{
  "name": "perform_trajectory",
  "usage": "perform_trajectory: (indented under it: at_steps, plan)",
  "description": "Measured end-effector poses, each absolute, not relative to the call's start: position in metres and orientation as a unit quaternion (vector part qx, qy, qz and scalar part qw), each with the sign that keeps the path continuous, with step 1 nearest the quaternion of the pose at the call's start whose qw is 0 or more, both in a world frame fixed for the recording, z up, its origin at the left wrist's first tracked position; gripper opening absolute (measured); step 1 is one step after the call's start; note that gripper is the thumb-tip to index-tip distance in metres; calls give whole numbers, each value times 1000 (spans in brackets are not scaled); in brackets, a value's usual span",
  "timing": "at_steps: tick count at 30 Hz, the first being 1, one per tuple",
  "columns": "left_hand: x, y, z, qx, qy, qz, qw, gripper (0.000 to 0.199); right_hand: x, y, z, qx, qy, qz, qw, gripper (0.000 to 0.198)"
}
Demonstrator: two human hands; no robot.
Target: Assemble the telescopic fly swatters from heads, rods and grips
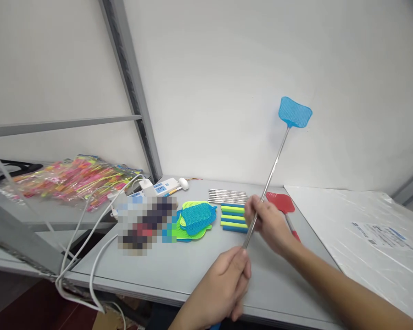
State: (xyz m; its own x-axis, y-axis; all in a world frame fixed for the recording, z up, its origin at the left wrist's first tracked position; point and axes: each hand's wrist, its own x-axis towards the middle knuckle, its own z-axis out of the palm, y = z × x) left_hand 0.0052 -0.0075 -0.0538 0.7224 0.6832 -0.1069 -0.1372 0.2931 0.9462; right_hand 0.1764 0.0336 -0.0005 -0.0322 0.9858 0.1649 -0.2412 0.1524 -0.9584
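A fly swatter with a blue mesh head (pixel 295 112) and a long metal rod slants up to the right in front of the wall. My left hand (pixel 227 282) is wrapped round its lower end, where a bit of blue shows below the fist. Higher up, the fingers of my right hand (pixel 268 222) close on the metal rod. Behind my hands lie blue and yellow-green handle tubes (pixel 233 217) and a row of metal rods (pixel 227 196). A red fly swatter (pixel 281 202) rests beyond my right wrist.
Loose blue and green swatter heads (pixel 196 220) are stacked on the grey table (pixel 151 275), beside a pixelated patch. Power strips (pixel 165 185) with white cables stand at the back left. Bagged colourful items (pixel 79 178) fill the left shelf; a plastic-wrapped white board (pixel 371 233) lies right.
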Motion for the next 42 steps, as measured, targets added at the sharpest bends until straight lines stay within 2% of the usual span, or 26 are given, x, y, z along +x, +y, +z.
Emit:
perform_trajectory:
  at_steps: [3,5,10,13,18,22,24,29,34,42]
  plan:
    - [-2,-7,-48,550,272,263,744,41,160,23,-9,-389,-524,498,571,47]
    - [-5,-8,-43,575,291,246,724,41,166,25,-4,-402,-514,459,603,47]
    - [-2,-13,-37,675,334,190,629,37,222,46,29,-416,-404,314,752,42]
    - [6,-18,-38,725,351,186,562,37,253,52,44,-412,-373,274,785,40]
    - [6,-15,-36,763,360,165,511,38,273,54,52,-397,-365,240,807,39]
    - [-22,2,-34,800,401,150,421,30,288,60,49,-382,-330,268,821,37]
    - [-41,11,-30,808,420,184,371,26,297,64,44,-357,-306,282,836,37]
    - [-71,23,-16,802,468,230,290,31,277,66,20,-336,-294,365,817,34]
    - [-74,25,-9,810,469,226,270,33,230,61,2,-327,-301,482,756,36]
    - [-60,25,-18,831,449,197,262,34,256,56,24,-310,-282,488,766,42]
